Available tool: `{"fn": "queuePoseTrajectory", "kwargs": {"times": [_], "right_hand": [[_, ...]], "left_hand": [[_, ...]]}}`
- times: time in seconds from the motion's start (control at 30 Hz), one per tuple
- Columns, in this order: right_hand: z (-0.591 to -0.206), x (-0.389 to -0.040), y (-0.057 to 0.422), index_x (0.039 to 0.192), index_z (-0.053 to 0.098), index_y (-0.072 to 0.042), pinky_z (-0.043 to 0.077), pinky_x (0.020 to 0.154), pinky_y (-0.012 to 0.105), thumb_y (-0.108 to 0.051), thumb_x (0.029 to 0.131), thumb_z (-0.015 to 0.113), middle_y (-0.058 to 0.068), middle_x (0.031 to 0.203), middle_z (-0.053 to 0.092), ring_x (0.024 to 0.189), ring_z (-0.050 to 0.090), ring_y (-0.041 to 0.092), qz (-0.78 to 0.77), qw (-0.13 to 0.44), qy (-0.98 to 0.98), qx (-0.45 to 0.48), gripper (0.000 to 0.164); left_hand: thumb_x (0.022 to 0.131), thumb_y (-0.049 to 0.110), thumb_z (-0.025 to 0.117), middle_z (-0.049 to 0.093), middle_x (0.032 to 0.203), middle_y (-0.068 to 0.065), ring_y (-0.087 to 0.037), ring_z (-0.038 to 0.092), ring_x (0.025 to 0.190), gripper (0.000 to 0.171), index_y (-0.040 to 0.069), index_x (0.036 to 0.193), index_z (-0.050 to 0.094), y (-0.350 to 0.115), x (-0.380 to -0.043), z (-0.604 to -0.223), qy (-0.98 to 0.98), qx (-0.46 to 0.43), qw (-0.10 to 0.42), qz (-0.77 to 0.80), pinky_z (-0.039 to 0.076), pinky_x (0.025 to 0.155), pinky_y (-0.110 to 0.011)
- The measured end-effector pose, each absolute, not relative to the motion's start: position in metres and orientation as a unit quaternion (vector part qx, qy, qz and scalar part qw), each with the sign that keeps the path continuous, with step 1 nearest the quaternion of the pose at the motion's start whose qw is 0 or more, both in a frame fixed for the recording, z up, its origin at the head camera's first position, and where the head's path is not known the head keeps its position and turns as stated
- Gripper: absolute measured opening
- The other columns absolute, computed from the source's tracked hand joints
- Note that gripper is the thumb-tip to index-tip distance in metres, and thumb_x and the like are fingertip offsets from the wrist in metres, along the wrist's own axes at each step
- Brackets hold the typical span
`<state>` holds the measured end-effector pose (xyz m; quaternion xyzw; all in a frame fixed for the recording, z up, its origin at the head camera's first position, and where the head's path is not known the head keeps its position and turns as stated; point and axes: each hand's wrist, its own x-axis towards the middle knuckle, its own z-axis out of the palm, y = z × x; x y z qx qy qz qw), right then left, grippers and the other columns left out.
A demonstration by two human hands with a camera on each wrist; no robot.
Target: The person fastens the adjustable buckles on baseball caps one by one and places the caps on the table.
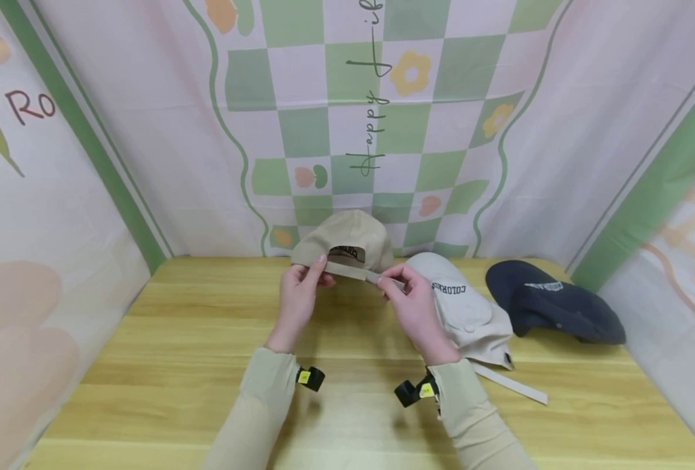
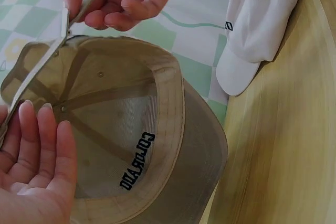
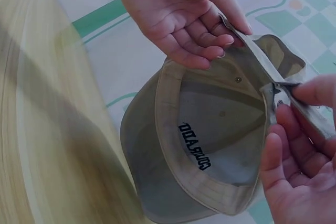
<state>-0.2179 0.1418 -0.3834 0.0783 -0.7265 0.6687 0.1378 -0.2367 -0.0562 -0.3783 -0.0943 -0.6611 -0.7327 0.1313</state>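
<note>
A tan baseball cap [image 1: 347, 228] is held up by its back strap [image 1: 345, 270], the rear opening turned toward me. My left hand [image 1: 297, 297] pinches the strap's left side with its thumb on top. At the right side, my right hand [image 1: 413, 303] pinches the strap near the buckle [image 3: 286, 84], between thumb and fingers. The inside of the crown [image 2: 105, 103] faces the wrist cameras, with the dark lettering [image 2: 137, 161] reversed. Its brim [image 3: 142, 156] points down and away in the right wrist view.
A light grey cap [image 1: 465, 307] with dark lettering lies right of my right hand, its loose strap [image 1: 512, 385] trailing on the wooden table [image 1: 177, 365]. Farther right is a navy cap [image 1: 559, 307]. A patterned cloth [image 1: 347, 130] hangs behind the table.
</note>
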Motion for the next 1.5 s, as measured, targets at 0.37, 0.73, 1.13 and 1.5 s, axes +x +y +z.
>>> {"fn": "queuePoseTrajectory", "kwargs": {"times": [0.37, 0.73, 1.13, 1.5], "right_hand": [[-0.3817, -0.2163, 0.1389, 0.100, 0.055, 0.002, 0.053, 0.071, 0.026, 0.002, 0.102, 0.055, 0.015, 0.099, 0.062, 0.079, 0.060, 0.016, 0.715, 0.165, -0.676, 0.064, 0.002], [-0.3796, -0.2153, 0.1375, 0.097, 0.049, 0.001, 0.052, 0.068, 0.023, 0.008, 0.101, 0.050, 0.016, 0.113, 0.060, 0.085, 0.059, 0.021, 0.725, 0.163, -0.665, 0.078, 0.008], [-0.3786, -0.2153, 0.1396, 0.099, 0.048, 0.000, 0.052, 0.067, 0.025, 0.005, 0.103, 0.051, 0.020, 0.113, 0.062, 0.089, 0.060, 0.032, 0.725, 0.157, -0.664, 0.099, 0.007], [-0.3834, -0.2176, 0.1371, 0.102, 0.045, -0.004, 0.053, 0.070, 0.026, 0.004, 0.106, 0.043, 0.017, 0.103, 0.063, 0.083, 0.061, 0.020, 0.743, 0.143, -0.642, 0.119, 0.009]], "left_hand": [[0.105, 0.016, 0.059, 0.067, 0.077, -0.012, -0.018, 0.065, 0.071, 0.024, -0.002, 0.090, 0.064, -0.0529, -0.2352, -0.3819, -0.662, -0.115, 0.135, -0.728, 0.058, 0.079, -0.032], [0.106, 0.017, 0.058, 0.066, 0.083, -0.023, -0.019, 0.066, 0.073, 0.022, 0.000, 0.093, 0.064, -0.0520, -0.2355, -0.3830, -0.665, -0.114, 0.129, -0.727, 0.058, 0.079, -0.032], [0.106, 0.016, 0.058, 0.067, 0.082, -0.017, -0.020, 0.066, 0.075, 0.022, -0.001, 0.095, 0.066, -0.0515, -0.2367, -0.3820, -0.669, -0.115, 0.120, -0.724, 0.058, 0.080, -0.033], [0.106, 0.016, 0.058, 0.068, 0.081, -0.016, -0.018, 0.066, 0.074, 0.024, -0.003, 0.093, 0.066, -0.0507, -0.2359, -0.3816, -0.676, -0.115, 0.119, -0.718, 0.057, 0.080, -0.032]]}}
